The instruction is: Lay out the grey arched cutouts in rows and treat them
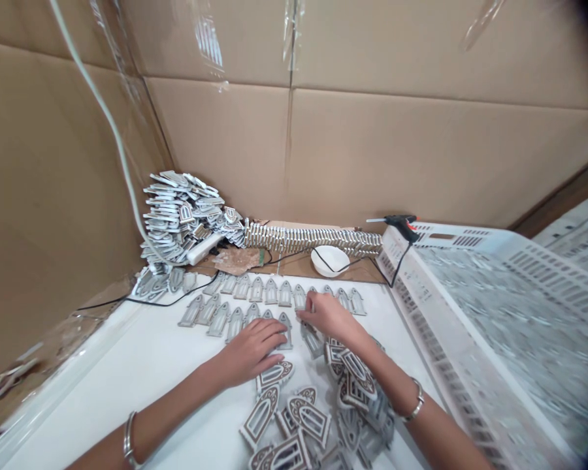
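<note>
Small grey arched window-shaped pieces (219, 320) lie in two rows on the white tabletop (176, 385). My left hand (252, 349) rests palm down with its fingers stretched over the right end of the nearer row, touching pieces there. At that row's end, my right hand (328, 316) has thumb and finger pinched at the tip of a grey arched window piece (312, 341), which lies slanted. Below and between my hands is a loose heap of arched window pieces (310, 418), several showing brown scrollwork with white edges. My right forearm covers part of the heap.
A tall pile of pieces (181, 215) stands at the back left, beside a long upright row of them (313, 238). Behind the rows is a white bowl (330, 261). A glue gun (402, 225) sits on the rim of a white plastic crate (436, 339). Cardboard walls (372, 143) enclose the table.
</note>
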A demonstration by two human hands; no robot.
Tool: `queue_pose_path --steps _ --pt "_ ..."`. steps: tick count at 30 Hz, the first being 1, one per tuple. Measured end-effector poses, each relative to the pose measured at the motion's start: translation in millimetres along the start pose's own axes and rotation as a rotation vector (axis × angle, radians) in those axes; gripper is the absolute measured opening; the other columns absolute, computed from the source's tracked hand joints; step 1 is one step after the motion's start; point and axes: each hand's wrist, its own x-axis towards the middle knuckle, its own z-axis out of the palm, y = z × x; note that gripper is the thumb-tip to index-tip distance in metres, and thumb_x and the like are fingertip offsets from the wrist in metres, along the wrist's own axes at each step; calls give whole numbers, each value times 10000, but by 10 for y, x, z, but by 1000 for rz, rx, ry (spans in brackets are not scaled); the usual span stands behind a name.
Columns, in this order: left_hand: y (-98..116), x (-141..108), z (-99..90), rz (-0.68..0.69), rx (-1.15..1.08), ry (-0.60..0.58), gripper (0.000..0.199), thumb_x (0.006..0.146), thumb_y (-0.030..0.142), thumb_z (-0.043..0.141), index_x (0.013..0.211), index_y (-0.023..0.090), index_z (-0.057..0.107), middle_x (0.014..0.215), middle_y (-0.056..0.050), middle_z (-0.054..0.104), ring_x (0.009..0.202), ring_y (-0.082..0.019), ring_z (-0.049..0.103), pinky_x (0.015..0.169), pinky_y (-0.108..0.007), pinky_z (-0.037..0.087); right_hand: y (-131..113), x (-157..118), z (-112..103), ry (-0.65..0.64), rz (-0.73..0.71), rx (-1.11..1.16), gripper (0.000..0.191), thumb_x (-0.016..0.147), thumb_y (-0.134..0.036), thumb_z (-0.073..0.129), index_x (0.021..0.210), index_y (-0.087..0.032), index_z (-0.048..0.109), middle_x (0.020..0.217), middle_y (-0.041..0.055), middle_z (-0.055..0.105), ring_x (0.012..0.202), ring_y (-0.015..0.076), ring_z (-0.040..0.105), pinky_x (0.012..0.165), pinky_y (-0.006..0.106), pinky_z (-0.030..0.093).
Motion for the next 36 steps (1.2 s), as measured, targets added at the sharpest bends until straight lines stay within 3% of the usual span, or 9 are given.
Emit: queue_pose_path --steps 3,7,13,18,22,26,30,36 --pt "8 0 -14 0 0 -5 251 983 329 489 1169 191 586 1277 -114 620 1216 -262 527 995 -408 432 29 -29 -70 -84 -23 -63 186 858 -277 547 904 -166 688 908 99 715 865 200 657 683 254 385" --pt "9 5 -15 -9 -2 -24 250 982 323 493 1174 188 577 1289 -113 611 1223 -269 521 991 -416 428 -11 -79 -101 -288 -38 -225 236 781 -346 617 893 -179 740 930 122 736 867 258 680 681 294 430" --pt "-16 -8 37 -20 -17 -12 253 984 337 489 1182 200 568 1300 -107 604 1228 -266 512 994 -416 418 -90 -53 1 -219 -35 -268 301 823 -371 557 918 -156 745 975 161 735 911 283 689 718 324 462" --pt "-29 -27 56 -26 -31 -5 257 988 337 483 1185 201 574 1298 -105 605 1226 -260 514 1001 -414 420 87 -27 -123 -169 -60 -269 280 862 -296 498 924 -178 745 1009 141 737 938 267 683 731 319 456" --pt "-22 -4 25 -38 -26 -2 282 994 359 465 1199 205 584 1305 -103 609 1234 -254 521 1016 -410 424 255 -8 -235 -314 -49 -343 221 704 -298 676 891 -203 747 954 96 749 903 275 685 701 311 461" --pt "46 60 -50 -25 -21 -98 443 994 445 440 1386 243 477 1470 -81 495 1348 -270 441 1093 -443 367 275 14 -240 -431 -43 -368 372 607 -356 769 945 -205 744 985 79 747 889 268 681 688 303 469" --pt "155 113 -94 45 -61 -213 631 960 567 435 1516 302 296 1563 -35 369 1428 -275 342 1156 -454 289 240 37 -235 -477 -54 -361 350 615 -335 783 929 -181 757 958 80 753 854 248 683 679 288 464" --pt "219 127 -95 10 -98 -285 647 938 613 437 1497 302 338 1506 -49 458 1401 -290 377 1153 -475 277 359 137 -240 -570 -114 -256 255 669 -299 761 886 -165 768 915 72 761 819 206 680 611 234 432"
